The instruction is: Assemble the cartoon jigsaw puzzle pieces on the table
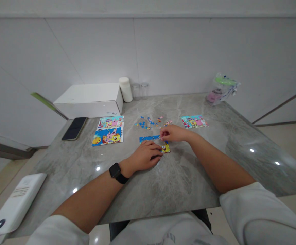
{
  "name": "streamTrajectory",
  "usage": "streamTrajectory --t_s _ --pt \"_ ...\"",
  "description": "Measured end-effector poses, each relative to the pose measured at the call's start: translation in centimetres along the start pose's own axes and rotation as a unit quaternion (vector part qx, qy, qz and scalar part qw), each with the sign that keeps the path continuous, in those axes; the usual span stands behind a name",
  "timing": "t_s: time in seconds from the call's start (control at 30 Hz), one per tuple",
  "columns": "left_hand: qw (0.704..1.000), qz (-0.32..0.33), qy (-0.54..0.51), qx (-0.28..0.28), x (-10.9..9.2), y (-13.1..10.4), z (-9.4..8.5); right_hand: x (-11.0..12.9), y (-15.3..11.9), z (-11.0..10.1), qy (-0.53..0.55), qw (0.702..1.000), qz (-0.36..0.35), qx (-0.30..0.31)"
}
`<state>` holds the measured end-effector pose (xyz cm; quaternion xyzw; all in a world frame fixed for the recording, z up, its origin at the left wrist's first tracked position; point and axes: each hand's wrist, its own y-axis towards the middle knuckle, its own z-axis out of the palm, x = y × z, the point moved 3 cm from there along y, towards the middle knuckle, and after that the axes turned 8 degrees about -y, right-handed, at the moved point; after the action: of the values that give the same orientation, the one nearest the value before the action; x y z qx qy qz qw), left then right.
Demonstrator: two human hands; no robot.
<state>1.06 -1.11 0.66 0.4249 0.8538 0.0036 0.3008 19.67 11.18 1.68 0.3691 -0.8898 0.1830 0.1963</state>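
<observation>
A partly assembled jigsaw puzzle (151,138), blue with a yellow cartoon figure at its right side, lies flat on the grey table. My left hand (145,156) rests over its lower part, fingers stretched out and lying on the puzzle, covering much of it. At the puzzle's upper right edge, my right hand (172,132) is closed in a pinch; whatever is between the fingertips is too small to make out. Just beyond the hands lie several loose puzzle pieces (143,124), mostly blue, with some pink and yellow ones near my right hand.
Left of the puzzle is a printed picture sheet (109,136), then a phone (74,129). A picture card (194,121) lies to the right. Behind stand a white box (88,98), a white bottle (125,90), clear glasses (144,90) and a bagged cup (219,90). A white device (16,202) sits front left.
</observation>
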Motion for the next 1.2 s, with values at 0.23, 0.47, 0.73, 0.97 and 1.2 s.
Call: streamTrajectory --t_s 0.23,0.47,0.73,0.97,1.2 --pt "0.999 0.011 -0.018 -0.026 -0.3 0.1 -0.3 -5.7 0.6 -0.9 0.039 0.926 0.149 -0.345" --pt "0.986 -0.019 -0.076 -0.145 -0.3 0.0 -1.5 -5.7 0.5 -0.3 0.022 0.912 0.178 -0.368" --pt "0.811 -0.194 -0.321 -0.448 5.9 -1.3 -7.6 -6.2 0.1 -0.7 0.043 0.898 0.154 -0.410" --pt "0.718 -0.217 -0.412 -0.518 10.1 -2.6 -7.3 -6.5 0.7 -0.3 0.030 0.898 0.144 -0.416" --pt "0.744 -0.281 -0.409 -0.447 9.7 -1.8 -4.5 -6.9 0.9 0.0 0.048 0.880 0.116 -0.458"
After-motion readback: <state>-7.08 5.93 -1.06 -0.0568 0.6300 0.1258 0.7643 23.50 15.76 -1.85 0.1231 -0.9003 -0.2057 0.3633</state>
